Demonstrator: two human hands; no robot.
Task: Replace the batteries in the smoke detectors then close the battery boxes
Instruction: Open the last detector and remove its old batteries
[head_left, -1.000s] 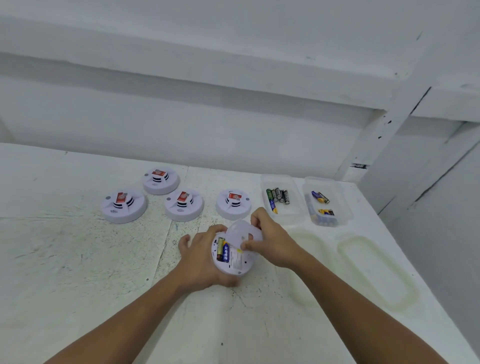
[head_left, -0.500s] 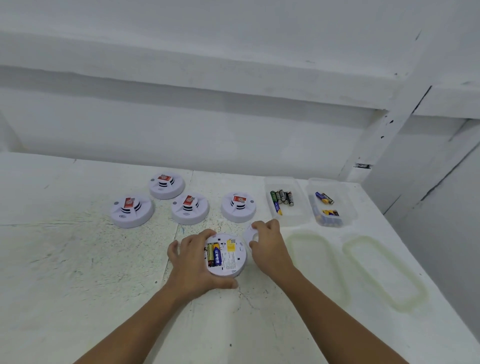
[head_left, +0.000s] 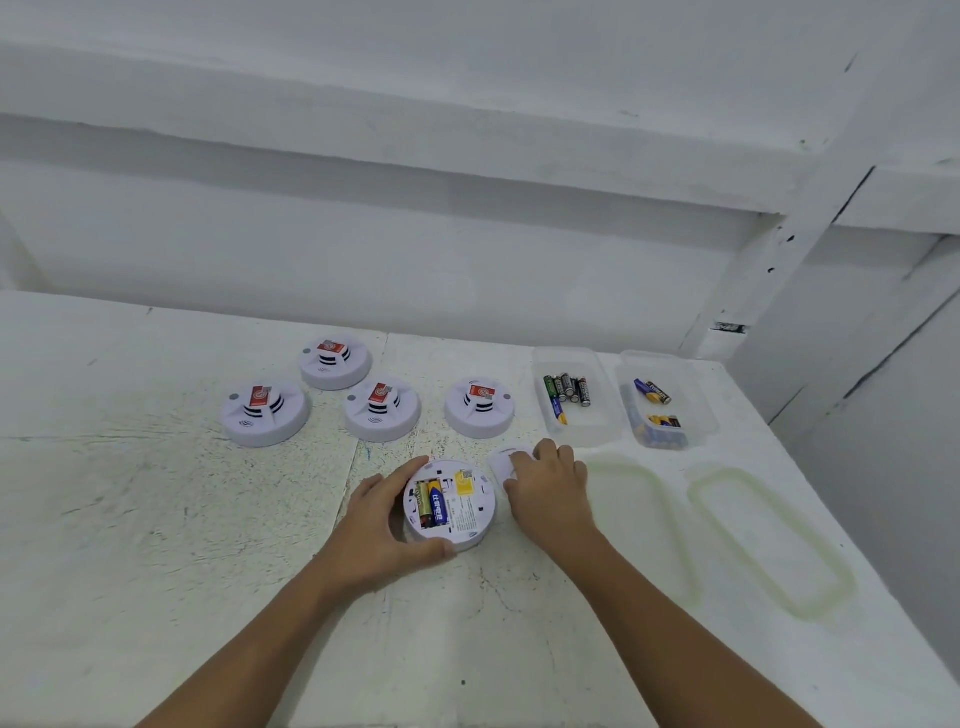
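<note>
a person's left hand (head_left: 382, 525) curls around the 9 o'clock rim of an overturned smoke detector (head_left: 451, 503) on a scuffed white table (head_left: 156, 545), thumb at its near edge, fingers hooked over the far edge. the detector's battery bay is uncovered, with two batteries (head_left: 432, 503) lying side by side in it, one dark, one blue and yellow. at the detector's 2 o'clock, the right hand (head_left: 549, 491) lies palm down, fingers loosely together, on a small white battery cover (head_left: 501, 462) flat on the table; whether the fingers pinch the cover cannot be told.

four more detectors (head_left: 382, 408) sit face up from 10 to 12 o'clock of the hands, each with a red label. open tabletop stretches from 7 to 9 o'clock and along the near edge; the table's right edge runs diagonally at 3 to 5 o'clock, with a wall behind at 12.

at 1 o'clock stand two clear plastic boxes side by side: the left box (head_left: 574, 431) holds a loose row of dark and green batteries, the right box (head_left: 698, 410) holds blue and yellow ones in two small groups. their two lids (head_left: 810, 597) lie flat at 3 o'clock, just beside the right forearm.
</note>
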